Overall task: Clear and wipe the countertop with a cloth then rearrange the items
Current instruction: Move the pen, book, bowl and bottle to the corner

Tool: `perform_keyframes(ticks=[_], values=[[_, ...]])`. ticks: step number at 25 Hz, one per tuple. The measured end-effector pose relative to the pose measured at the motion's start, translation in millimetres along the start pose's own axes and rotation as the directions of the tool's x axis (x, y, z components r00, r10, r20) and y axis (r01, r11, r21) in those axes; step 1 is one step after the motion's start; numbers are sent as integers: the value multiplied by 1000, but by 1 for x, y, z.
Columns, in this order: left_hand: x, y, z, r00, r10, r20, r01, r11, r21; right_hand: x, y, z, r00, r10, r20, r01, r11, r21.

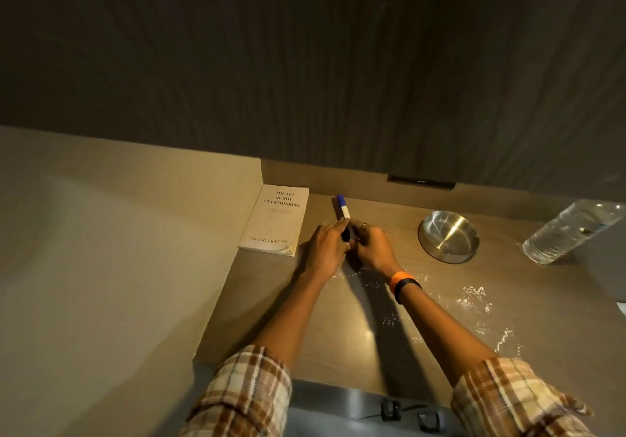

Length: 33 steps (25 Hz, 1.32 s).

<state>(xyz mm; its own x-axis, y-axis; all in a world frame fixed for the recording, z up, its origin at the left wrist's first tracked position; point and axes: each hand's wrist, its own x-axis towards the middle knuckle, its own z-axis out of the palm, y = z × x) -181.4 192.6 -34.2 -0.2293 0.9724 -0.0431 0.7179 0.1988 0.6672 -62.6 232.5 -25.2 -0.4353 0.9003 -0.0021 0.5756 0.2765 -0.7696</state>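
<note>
Both hands meet near the countertop's (338,335) far left corner, just right of the book (274,221) lying against the left wall edge. The left hand (327,248) and right hand (371,248) are curled around the lower end of a marker (342,208), whose blue-and-white upper part sticks out past the fingers toward the back edge. A steel ashtray (449,237) sits right of the hands; a clear bottle (572,230) stands near the right edge. White specks (474,296) dot the near right surface.
</note>
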Motion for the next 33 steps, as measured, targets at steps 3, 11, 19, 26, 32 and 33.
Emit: perform_keyframes(ticks=[3, 11, 19, 26, 32, 33], values=[[-10, -33, -31, 994, -39, -101, 39, 999, -1, 6, -35, 27, 995, -94, 16, 92, 991, 102], [-15, -112, -103, 988, -81, -131, 103, 980, 171, 37, -91, 121, 967, -216, 134, 218, 976, -1], [14, -107, -94, 991, -42, -128, 100, 867, 488, 82, -85, 143, 952, -217, 216, 291, 862, -415], [-11, -95, -81, 960, -31, -278, 146, 903, 405, 72, -79, 113, 926, -195, 324, 315, 872, -376], [-26, -44, -40, 970, 185, -160, -99, 895, 435, -5, -8, 23, 972, -233, -17, 185, 810, -557], [-23, -28, -26, 977, 185, -106, -130, 911, 393, -16, 8, 2, 974, -215, -71, 135, 801, -583]])
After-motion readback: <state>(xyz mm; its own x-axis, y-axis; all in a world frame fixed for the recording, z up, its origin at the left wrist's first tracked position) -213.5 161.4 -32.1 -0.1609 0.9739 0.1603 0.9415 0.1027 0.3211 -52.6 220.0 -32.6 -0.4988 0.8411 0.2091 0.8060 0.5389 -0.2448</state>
